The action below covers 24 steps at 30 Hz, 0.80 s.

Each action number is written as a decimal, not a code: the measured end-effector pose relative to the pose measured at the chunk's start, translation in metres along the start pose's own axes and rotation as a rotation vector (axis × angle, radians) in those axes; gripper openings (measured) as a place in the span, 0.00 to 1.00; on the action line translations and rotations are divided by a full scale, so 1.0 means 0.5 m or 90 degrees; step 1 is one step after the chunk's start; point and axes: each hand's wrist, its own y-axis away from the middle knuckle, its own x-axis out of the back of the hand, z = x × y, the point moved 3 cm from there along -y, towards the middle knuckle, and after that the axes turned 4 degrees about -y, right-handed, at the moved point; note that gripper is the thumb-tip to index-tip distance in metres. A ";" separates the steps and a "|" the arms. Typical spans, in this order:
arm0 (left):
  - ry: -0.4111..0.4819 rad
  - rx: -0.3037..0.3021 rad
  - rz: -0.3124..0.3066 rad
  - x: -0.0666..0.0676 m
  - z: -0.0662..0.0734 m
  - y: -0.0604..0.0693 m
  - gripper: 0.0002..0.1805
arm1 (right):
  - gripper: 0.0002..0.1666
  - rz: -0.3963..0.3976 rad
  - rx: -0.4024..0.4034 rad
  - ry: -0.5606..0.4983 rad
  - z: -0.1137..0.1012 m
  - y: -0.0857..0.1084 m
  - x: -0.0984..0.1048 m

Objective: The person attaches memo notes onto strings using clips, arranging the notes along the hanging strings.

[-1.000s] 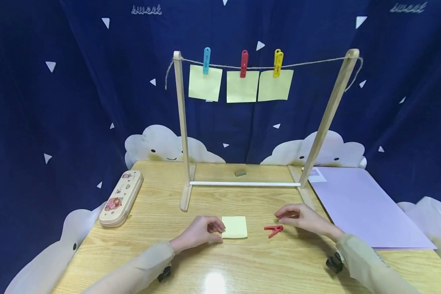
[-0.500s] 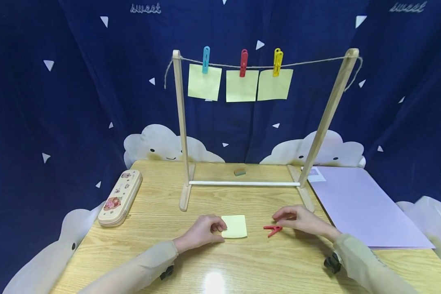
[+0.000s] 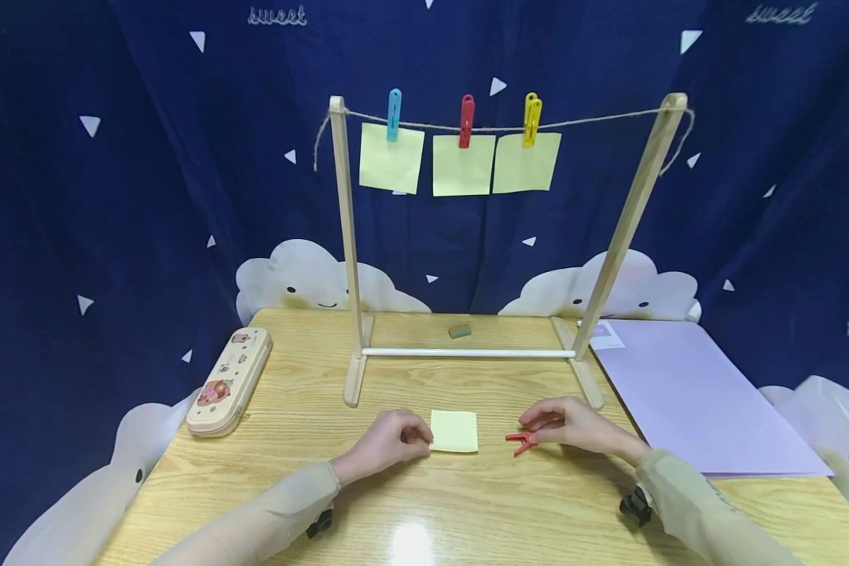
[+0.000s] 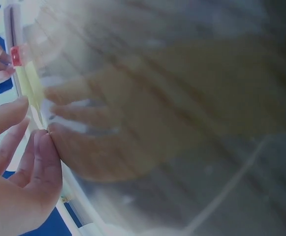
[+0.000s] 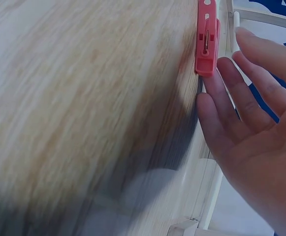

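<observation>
A pale yellow sticky note [image 3: 454,431] lies on the table in the head view. My left hand [image 3: 387,444] rests at its left edge, fingertips loosely bent beside the paper; the left wrist view leaves a gap between thumb and fingers. To the note's right lies a red clothespin [image 3: 520,442], also seen in the right wrist view as a red clothespin [image 5: 206,42]. My right hand [image 3: 573,428] is at the clothespin's right end, its fingers spread and relaxed, not closed round it. Whether the fingertips touch it I cannot tell.
Behind stands a wooden frame [image 3: 349,236] whose string bears blue, red and yellow clothespins with three yellow notes [image 3: 463,167]. A pencil case [image 3: 229,381] lies left, lilac sheets [image 3: 693,393] right. A small eraser-like block [image 3: 460,332] sits behind the white bar [image 3: 467,353].
The sticky note has shifted slightly right and away from me beside my left hand. My right hand has moved a little left, closer over the red clothespin's end.
</observation>
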 end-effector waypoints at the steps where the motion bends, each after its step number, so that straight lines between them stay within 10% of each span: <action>1: -0.002 0.004 -0.001 -0.001 0.000 0.001 0.08 | 0.20 0.003 -0.006 0.003 0.003 0.000 -0.001; 15: -0.078 -0.007 0.040 -0.004 0.007 -0.013 0.02 | 0.18 0.003 -0.007 0.025 0.002 -0.005 -0.013; 24: -0.008 -0.005 0.050 0.000 -0.002 -0.011 0.02 | 0.19 -0.005 -0.011 0.022 0.010 -0.005 -0.016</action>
